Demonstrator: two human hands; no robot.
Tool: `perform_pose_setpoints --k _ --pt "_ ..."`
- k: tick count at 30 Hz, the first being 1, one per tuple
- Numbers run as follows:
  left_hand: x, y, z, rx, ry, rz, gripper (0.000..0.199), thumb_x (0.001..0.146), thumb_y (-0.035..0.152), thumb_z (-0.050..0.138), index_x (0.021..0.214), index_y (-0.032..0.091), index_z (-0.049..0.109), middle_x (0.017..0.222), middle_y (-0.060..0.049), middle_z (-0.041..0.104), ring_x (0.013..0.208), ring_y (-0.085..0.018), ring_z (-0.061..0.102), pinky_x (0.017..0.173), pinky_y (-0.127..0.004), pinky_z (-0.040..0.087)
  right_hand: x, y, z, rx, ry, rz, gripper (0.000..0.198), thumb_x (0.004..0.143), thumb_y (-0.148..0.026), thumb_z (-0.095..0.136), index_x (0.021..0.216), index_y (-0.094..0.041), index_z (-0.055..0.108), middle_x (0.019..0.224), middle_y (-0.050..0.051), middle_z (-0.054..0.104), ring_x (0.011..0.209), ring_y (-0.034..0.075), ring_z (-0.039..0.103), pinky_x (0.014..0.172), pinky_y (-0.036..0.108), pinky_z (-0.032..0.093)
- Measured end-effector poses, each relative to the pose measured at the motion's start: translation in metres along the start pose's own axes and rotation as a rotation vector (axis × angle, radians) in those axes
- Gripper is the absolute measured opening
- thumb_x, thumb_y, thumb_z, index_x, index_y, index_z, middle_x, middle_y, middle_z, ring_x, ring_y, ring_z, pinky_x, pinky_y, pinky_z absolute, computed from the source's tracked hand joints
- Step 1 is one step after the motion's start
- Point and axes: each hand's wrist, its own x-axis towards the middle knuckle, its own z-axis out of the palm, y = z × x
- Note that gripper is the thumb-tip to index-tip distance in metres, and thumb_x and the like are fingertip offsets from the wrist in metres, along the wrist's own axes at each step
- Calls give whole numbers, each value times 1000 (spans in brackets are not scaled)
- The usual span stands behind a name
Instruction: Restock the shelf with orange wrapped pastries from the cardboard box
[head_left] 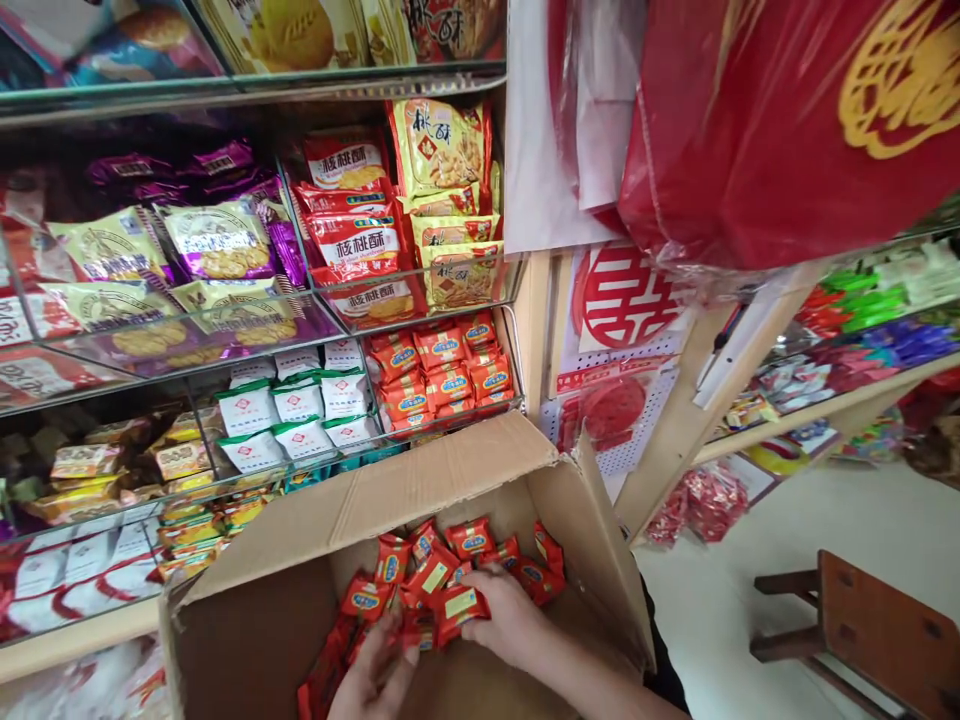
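Several small red wrapped snack packets (367,597) lie loose in an open cardboard box (480,690). My right hand (504,618) reaches in and pinches one red snack packet (459,608), turned with its pale label up. Lower and to the left, my left hand (375,675) is at the near side of the pile, its thumb and fingers apart, close to a slightly blurred packet (420,630). I see nothing held in the left hand. The tips of some of its fingers are hard to make out against the packets.
Behind the box, a shelf compartment (442,375) holds stacked red packets like those in the box. White-and-green packets (300,410) fill the one beside it. A red bag (780,130) hangs at upper right. A wooden stool (889,630) stands on the floor at right.
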Motion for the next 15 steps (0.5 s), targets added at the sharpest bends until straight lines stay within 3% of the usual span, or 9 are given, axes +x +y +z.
perform_pose_setpoints --k 2,4,6,10,13,15 --pt "-10 18 9 -209 8 -179 56 63 51 72 109 22 58 113 -12 66 113 -32 57 88 -44 49 -22 -11 -14 147 11 -57 55 55 -16 77 109 -21 64 112 7 61 103 22 59 91 30 45" --pt "-23 42 18 -396 -123 -289 55 66 45 72 114 23 55 108 -11 69 107 -28 61 83 -40 52 -45 -23 -27 310 28 -148 57 54 -12 76 108 -22 62 111 5 62 103 22 57 92 33 44" --pt "-35 65 26 -456 -237 -278 48 65 36 76 107 21 60 104 -8 71 101 -24 64 83 -33 52 -63 -32 -38 473 40 -206 61 56 -9 73 113 -24 57 115 5 61 106 22 56 94 36 42" --pt "-53 97 37 -437 -260 -242 42 59 32 81 97 21 68 102 -6 73 97 -21 66 82 -26 53 -77 -43 -53 955 19 -184 63 65 -19 70 122 -24 47 117 7 60 101 20 59 84 34 48" --pt "-61 108 42 -479 -241 -184 42 58 32 81 97 26 69 99 -2 73 94 -18 66 81 -22 54 -77 -48 -62 1065 56 -125 36 71 -35 69 102 -19 59 94 5 67 76 14 61 63 25 49" --pt "-63 111 43 -456 -237 -142 42 58 34 81 98 28 69 98 -1 73 91 -17 66 78 -22 55 -78 -53 -68 1049 111 -99 27 72 -38 69 89 -18 63 81 2 69 67 11 59 59 22 48"
